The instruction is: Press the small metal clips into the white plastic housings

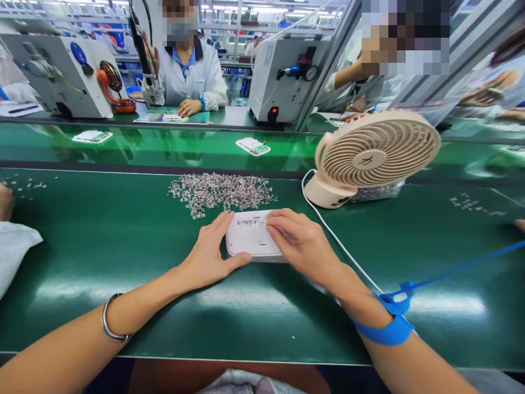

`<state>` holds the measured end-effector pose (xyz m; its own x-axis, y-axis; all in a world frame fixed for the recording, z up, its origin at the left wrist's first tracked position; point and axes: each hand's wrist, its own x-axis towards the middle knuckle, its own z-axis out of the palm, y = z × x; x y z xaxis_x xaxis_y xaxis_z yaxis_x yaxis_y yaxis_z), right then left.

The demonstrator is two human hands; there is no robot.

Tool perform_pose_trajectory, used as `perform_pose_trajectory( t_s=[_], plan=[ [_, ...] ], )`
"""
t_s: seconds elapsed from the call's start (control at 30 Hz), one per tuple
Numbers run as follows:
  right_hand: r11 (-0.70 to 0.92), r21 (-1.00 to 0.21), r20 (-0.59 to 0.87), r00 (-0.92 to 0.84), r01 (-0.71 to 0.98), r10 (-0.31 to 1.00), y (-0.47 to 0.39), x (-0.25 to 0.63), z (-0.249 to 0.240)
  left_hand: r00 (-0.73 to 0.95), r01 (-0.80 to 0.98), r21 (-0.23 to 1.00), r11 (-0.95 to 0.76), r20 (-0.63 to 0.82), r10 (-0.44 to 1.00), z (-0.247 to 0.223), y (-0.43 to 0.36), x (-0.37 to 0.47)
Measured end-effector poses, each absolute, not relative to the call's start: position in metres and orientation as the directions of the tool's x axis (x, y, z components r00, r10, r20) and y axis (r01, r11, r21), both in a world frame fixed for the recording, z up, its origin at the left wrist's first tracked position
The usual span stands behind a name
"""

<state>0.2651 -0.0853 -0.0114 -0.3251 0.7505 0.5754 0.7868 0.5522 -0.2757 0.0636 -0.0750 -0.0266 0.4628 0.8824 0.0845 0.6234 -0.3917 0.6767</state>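
Note:
A shallow white plastic housing (249, 241) lies on the green bench in front of me, with a row of small slots near its far edge. My left hand (213, 249) grips its left end, thumb along the near side and fingers at the far corner. Over the housing's right part, my right hand (301, 238) has its thumb and fingertips pinched together close to the slots. Whatever is in that pinch is too small to make out. Just beyond the housing spreads a heap of tiny shiny metal pieces (223, 191).
A beige fan (369, 156) stands at the right, its white cable (336, 238) running past my right arm. A blue wrist strap (388, 323) trails off right. White housings with green boards (253, 145) sit on the green strip beyond. Co-workers (192, 76) sit opposite.

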Motion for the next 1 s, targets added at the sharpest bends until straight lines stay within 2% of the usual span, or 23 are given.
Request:
perform_pose_trajectory(
  t_s=[0.13,0.3,0.4,0.47,0.53,0.6,0.67,0.73,0.8,0.87,0.93,1.0],
  plan=[
    [0.556,-0.217,0.586,-0.349,0.802,0.732,-0.085,0.261,-0.014,0.506,0.638,0.640,-0.427,0.069,0.860,-0.028,-0.075,0.064],
    [0.523,-0.247,0.622,-0.280,0.816,0.731,-0.085,0.257,-0.018,0.534,0.686,0.585,-0.432,-0.002,0.846,-0.031,-0.077,0.064],
    [0.519,-0.306,0.634,-0.236,0.798,0.736,-0.083,0.261,-0.019,0.548,0.704,0.500,-0.505,0.070,0.834,-0.031,-0.082,0.065],
    [0.484,-0.348,0.646,-0.169,0.803,0.745,-0.080,0.266,-0.019,0.576,0.705,0.379,-0.599,0.185,0.796,-0.031,-0.090,0.066],
    [0.411,-0.401,0.655,-0.058,0.819,0.754,-0.077,0.271,-0.018,0.674,0.651,0.205,-0.731,0.287,0.680,-0.031,-0.100,0.068],
    [0.348,-0.506,0.618,0.051,0.789,0.784,-0.076,0.273,-0.017,0.808,0.505,0.052,-0.861,0.323,0.493,-0.030,-0.112,0.070],
    [0.314,-0.654,0.514,0.100,0.688,0.852,-0.077,0.271,-0.014,0.888,0.336,-0.024,-0.942,0.341,0.308,-0.027,-0.121,0.069],
    [0.279,-0.787,0.383,0.083,0.550,0.920,-0.081,0.264,-0.011,0.896,0.263,-0.068,-0.962,0.387,0.218,-0.023,-0.125,0.068],
    [0.249,-0.863,0.303,0.055,0.439,0.951,-0.085,0.257,-0.008,0.881,0.286,-0.090,-0.954,0.415,0.225,-0.019,-0.123,0.066],
    [0.263,-0.879,0.310,0.057,0.397,0.949,-0.089,0.253,-0.006,0.885,0.325,-0.108,-0.940,0.385,0.262,-0.017,-0.119,0.065],
    [0.308,-0.848,0.374,0.077,0.432,0.924,-0.091,0.253,-0.005,0.883,0.368,-0.157,-0.916,0.366,0.292,-0.018,-0.116,0.066],
    [0.340,-0.790,0.433,0.071,0.511,0.899,-0.093,0.255,-0.004,0.847,0.454,-0.224,-0.862,0.410,0.340,-0.020,-0.116,0.068]
  ],
)
